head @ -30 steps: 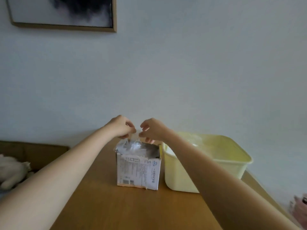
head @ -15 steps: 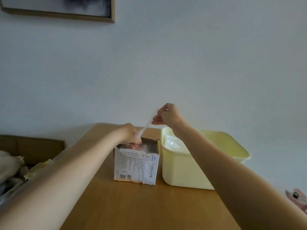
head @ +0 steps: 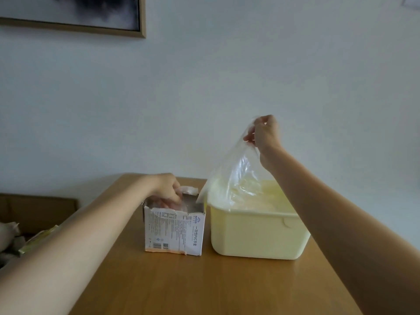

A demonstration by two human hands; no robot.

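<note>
A torn white cardboard box [head: 175, 233] of disposable plastic gloves stands on the wooden table [head: 204, 289]. My left hand [head: 168, 189] reaches into its open top, fingers curled down over the plastic inside. My right hand [head: 264, 133] is raised above the pale yellow tub [head: 256, 235] and pinches the top of a clear plastic sheet [head: 236, 176]. The sheet hangs stretched from that hand down to the box's right rim, draped in front of the tub's opening.
The yellow tub stands right beside the box, touching or nearly so. A white wall rises just behind the table, with a framed picture [head: 75, 17] at top left. Brown furniture with clutter [head: 20, 235] lies low at the left.
My right hand rose up and to the right, drawing the clear plastic out of the box into a long sheet. My left hand dropped from the pinch onto the box's open top.
</note>
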